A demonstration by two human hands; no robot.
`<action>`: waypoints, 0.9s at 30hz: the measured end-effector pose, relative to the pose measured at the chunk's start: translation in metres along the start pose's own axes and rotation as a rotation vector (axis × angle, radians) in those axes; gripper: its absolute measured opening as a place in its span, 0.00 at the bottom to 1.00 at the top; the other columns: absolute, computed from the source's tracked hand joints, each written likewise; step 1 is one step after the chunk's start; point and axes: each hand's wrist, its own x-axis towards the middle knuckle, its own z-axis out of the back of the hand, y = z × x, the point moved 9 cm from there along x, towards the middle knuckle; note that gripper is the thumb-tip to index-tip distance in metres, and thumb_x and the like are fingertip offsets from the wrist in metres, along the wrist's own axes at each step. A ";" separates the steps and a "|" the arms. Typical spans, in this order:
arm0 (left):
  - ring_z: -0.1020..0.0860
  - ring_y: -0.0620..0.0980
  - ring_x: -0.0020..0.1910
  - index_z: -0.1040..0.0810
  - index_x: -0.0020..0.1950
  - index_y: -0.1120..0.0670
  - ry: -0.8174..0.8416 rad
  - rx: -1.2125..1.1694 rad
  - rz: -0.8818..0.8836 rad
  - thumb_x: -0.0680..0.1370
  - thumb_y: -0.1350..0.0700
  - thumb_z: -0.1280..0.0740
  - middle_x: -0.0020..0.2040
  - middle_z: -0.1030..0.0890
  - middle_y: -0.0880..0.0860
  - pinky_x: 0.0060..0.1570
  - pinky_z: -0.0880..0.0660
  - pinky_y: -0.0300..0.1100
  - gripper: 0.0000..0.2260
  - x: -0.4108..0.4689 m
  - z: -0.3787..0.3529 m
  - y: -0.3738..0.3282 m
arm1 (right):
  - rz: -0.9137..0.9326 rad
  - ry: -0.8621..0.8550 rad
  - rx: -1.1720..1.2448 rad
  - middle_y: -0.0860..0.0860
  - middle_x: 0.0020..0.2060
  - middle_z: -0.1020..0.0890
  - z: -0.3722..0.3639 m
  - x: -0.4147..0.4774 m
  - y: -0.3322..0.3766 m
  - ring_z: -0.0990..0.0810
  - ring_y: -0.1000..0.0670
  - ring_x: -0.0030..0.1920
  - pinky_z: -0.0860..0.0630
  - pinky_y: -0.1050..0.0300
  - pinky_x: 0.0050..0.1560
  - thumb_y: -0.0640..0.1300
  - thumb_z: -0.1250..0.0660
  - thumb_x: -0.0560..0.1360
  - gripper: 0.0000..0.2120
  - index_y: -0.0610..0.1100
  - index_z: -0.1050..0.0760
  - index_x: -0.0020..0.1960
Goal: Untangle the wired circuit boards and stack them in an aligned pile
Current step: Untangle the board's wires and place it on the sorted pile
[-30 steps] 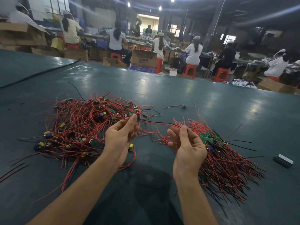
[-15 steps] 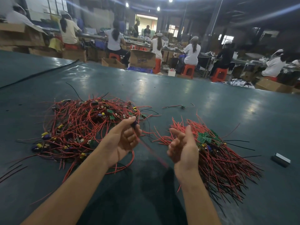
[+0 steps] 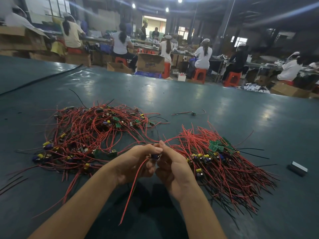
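Observation:
A tangled heap of small circuit boards with red and black wires lies on the green table to the left. To the right lies a combed pile of wired boards, its green boards stacked at the far end and its wires fanned toward me. Between the two, my left hand and my right hand meet above the table. Both pinch one small wired board with a dark blue capacitor. Its red wire hangs down toward me.
A single loose wired board lies farther back on the dark green table. A small grey block sits at the right. A black cable runs along the far left. Seated workers, cardboard boxes and red stools fill the background.
My hands have come together from apart. The board that my left hand held is now pinched by both hands, and its red wire hangs straight down.

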 end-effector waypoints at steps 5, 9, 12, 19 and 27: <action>0.28 0.44 0.22 0.18 0.34 0.53 0.027 0.152 -0.070 0.63 0.50 0.24 0.27 0.25 0.49 0.25 0.29 0.35 0.08 0.004 0.001 -0.003 | 0.049 -0.213 -0.097 0.52 0.27 0.25 0.025 0.005 0.005 0.28 0.55 0.25 0.34 0.64 0.24 0.47 0.29 0.74 0.10 0.45 0.15 0.37; 0.28 0.43 0.22 0.21 0.29 0.52 0.105 0.191 -0.105 0.65 0.51 0.25 0.27 0.25 0.47 0.24 0.31 0.34 0.08 0.003 -0.008 -0.003 | 0.134 -0.300 0.024 0.54 0.22 0.33 0.038 0.007 0.023 0.40 0.56 0.20 0.43 0.65 0.20 0.42 0.30 0.75 0.09 0.41 0.17 0.38; 0.29 0.43 0.23 0.24 0.27 0.51 0.174 0.252 -0.088 0.65 0.52 0.26 0.27 0.26 0.47 0.24 0.32 0.33 0.10 0.000 -0.017 0.000 | 0.174 -0.369 0.118 0.54 0.22 0.31 0.054 0.009 0.037 0.39 0.58 0.19 0.45 0.66 0.18 0.40 0.32 0.77 0.07 0.38 0.20 0.42; 0.32 0.45 0.24 0.28 0.28 0.55 0.218 0.358 -0.025 0.64 0.53 0.24 0.28 0.29 0.53 0.25 0.32 0.34 0.14 -0.004 -0.024 0.005 | 0.197 -0.448 0.187 0.54 0.22 0.33 0.074 0.007 0.047 0.40 0.58 0.19 0.44 0.66 0.18 0.41 0.35 0.79 0.10 0.39 0.22 0.42; 0.31 0.46 0.26 0.31 0.27 0.53 0.121 0.348 -0.089 0.66 0.51 0.25 0.27 0.30 0.51 0.29 0.32 0.35 0.17 -0.001 -0.013 -0.001 | 0.218 -0.469 0.090 0.54 0.27 0.23 0.075 0.010 0.045 0.37 0.58 0.20 0.43 0.66 0.19 0.51 0.32 0.78 0.12 0.42 0.20 0.45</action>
